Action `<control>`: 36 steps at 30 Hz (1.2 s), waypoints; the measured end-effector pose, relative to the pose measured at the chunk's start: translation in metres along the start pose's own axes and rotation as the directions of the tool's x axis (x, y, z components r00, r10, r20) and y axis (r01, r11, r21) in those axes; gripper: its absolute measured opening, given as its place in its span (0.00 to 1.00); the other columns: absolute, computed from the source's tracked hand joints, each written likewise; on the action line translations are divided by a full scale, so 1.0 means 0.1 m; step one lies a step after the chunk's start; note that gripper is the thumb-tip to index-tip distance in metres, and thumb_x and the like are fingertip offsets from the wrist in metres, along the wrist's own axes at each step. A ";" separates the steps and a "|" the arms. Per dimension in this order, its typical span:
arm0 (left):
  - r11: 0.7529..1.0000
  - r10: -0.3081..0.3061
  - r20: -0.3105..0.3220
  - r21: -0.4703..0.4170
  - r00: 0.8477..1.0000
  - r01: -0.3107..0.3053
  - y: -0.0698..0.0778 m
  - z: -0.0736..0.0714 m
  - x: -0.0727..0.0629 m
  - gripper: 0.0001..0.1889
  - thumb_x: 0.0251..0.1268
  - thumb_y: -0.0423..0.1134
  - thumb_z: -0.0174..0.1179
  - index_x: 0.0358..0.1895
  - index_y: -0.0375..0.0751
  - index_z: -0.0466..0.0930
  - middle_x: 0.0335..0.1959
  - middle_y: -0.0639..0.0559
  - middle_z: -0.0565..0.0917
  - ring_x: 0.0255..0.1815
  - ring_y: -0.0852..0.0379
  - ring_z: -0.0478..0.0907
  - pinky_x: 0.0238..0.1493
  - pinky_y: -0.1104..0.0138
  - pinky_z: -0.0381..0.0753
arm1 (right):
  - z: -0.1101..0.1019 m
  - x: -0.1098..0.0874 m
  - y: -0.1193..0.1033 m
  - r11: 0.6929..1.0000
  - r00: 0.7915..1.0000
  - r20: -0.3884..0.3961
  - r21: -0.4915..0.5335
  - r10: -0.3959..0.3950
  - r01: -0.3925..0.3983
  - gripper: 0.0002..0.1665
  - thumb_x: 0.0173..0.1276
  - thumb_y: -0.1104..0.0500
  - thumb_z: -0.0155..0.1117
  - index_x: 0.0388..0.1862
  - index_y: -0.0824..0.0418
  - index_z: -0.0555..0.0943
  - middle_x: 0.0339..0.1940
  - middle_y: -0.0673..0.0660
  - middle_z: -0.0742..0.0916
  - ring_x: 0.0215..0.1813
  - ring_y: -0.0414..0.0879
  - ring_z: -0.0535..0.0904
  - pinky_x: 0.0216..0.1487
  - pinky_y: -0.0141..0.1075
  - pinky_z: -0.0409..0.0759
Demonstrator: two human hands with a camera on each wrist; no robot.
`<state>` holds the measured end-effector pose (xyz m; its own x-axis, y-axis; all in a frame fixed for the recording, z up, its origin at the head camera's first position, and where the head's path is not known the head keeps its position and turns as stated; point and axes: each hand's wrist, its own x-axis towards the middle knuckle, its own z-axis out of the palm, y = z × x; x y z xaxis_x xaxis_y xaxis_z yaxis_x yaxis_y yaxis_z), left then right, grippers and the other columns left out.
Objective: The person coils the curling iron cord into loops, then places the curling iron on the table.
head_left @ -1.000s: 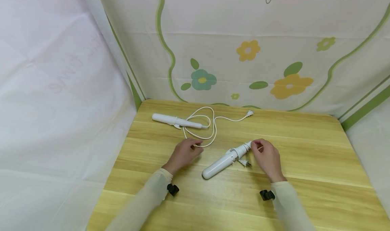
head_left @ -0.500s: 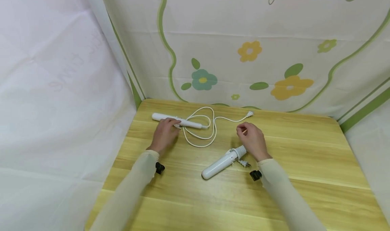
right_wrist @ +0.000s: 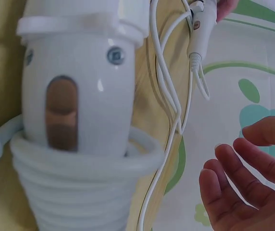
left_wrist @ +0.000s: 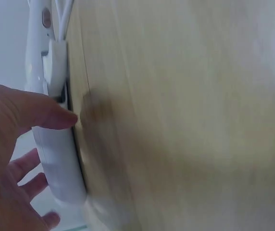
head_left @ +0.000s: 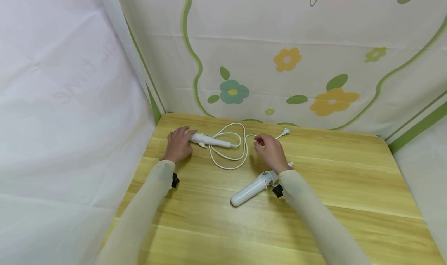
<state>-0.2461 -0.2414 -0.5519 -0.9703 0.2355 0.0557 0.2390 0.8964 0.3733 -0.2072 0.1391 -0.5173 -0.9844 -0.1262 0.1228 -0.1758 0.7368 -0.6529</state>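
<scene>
A white curling iron (head_left: 218, 142) lies at the back left of the table, its cord (head_left: 228, 168) looped loosely to the right. My left hand (head_left: 178, 144) is over its thick end; in the left wrist view the thumb crosses in front of the barrel (left_wrist: 58, 163) and the other fingers are spread behind it. A second white curling iron (head_left: 248, 192) lies nearer me, with its cord wound round the handle (right_wrist: 80, 185). My right hand (head_left: 270, 151) is above the loose cord, fingers slightly bent and holding nothing; its wrist partly hides the second iron's handle.
The wooden table (head_left: 349, 179) meets a floral cloth (head_left: 258, 78) at its back edge. White cloth (head_left: 70, 141) hangs on the left side. The far iron's plug (head_left: 286, 131) lies near the back edge.
My left hand has moved back and left from the loose cord to the far iron's thick end. My right hand has left the near iron's handle and moved back and left.
</scene>
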 end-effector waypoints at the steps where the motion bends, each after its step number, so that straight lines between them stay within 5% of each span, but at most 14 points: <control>1: 1.000 0.004 0.013 0.011 1.000 -0.004 -0.03 -0.01 0.02 0.37 0.66 0.25 0.61 0.80 0.47 0.74 0.84 0.37 0.66 0.86 0.32 0.57 0.82 0.27 0.48 | 0.01 0.02 -0.01 1.000 1.000 0.007 0.003 -0.002 0.002 0.17 0.81 0.57 0.64 0.60 0.64 0.87 0.53 0.63 0.91 0.56 0.59 0.86 0.63 0.57 0.80; 6: 0.997 0.061 0.065 0.038 0.996 -0.063 -0.19 -0.08 0.09 0.33 0.73 0.32 0.67 0.80 0.45 0.73 0.84 0.38 0.67 0.87 0.33 0.57 0.82 0.25 0.43 | 0.08 0.08 -0.05 1.000 0.999 0.030 0.017 -0.018 0.017 0.17 0.80 0.59 0.64 0.62 0.65 0.86 0.53 0.63 0.91 0.57 0.59 0.86 0.63 0.57 0.81; 12: 0.993 0.118 0.093 0.005 0.989 -0.119 -0.31 -0.12 0.17 0.28 0.75 0.41 0.73 0.74 0.43 0.78 0.76 0.40 0.79 0.80 0.35 0.69 0.84 0.30 0.48 | 0.15 0.12 -0.10 0.998 0.996 0.061 0.017 -0.063 0.062 0.18 0.79 0.61 0.65 0.63 0.65 0.85 0.56 0.63 0.91 0.60 0.60 0.86 0.65 0.55 0.82; 18: 0.981 0.173 0.115 -0.110 0.978 -0.161 -0.37 -0.13 0.15 0.24 0.74 0.41 0.73 0.68 0.40 0.81 0.67 0.39 0.85 0.70 0.37 0.78 0.78 0.37 0.65 | 0.21 0.13 -0.10 0.987 0.981 0.111 0.032 -0.157 0.155 0.22 0.78 0.61 0.68 0.69 0.61 0.83 0.65 0.63 0.87 0.69 0.62 0.80 0.73 0.58 0.75; 24: 0.961 0.193 0.126 -0.225 0.973 -0.161 -0.35 -0.13 -0.01 0.26 0.73 0.45 0.74 0.69 0.43 0.81 0.65 0.42 0.85 0.65 0.40 0.80 0.71 0.40 0.73 | 0.16 0.10 -0.10 0.976 0.966 0.150 0.072 -0.212 0.203 0.28 0.78 0.61 0.69 0.75 0.58 0.79 0.76 0.62 0.80 0.80 0.64 0.70 0.81 0.62 0.67; 30: 0.951 0.164 0.130 -0.286 0.978 -0.121 -0.18 -0.28 -0.24 0.25 0.72 0.53 0.74 0.68 0.52 0.82 0.63 0.51 0.86 0.62 0.48 0.82 0.66 0.44 0.79 | 0.01 0.09 -0.08 0.953 0.941 0.153 0.087 -0.302 0.292 0.30 0.79 0.60 0.71 0.78 0.57 0.78 0.83 0.60 0.75 0.84 0.63 0.65 0.84 0.63 0.60; 36: 0.940 0.212 0.073 -0.287 0.974 -0.183 0.04 -0.50 -0.44 0.23 0.70 0.52 0.77 0.65 0.56 0.86 0.57 0.56 0.89 0.52 0.54 0.84 0.55 0.50 0.84 | -0.21 0.07 -0.07 0.908 0.906 0.088 0.115 -0.414 0.404 0.19 0.77 0.63 0.72 0.64 0.59 0.87 0.81 0.62 0.77 0.83 0.65 0.67 0.83 0.66 0.61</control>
<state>-0.2040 -0.2669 -0.5068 -0.8920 0.4473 0.0657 0.3916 0.6919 0.6066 -0.2125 0.1469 -0.4957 -0.8198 -0.4777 0.3159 -0.5580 0.5418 -0.6286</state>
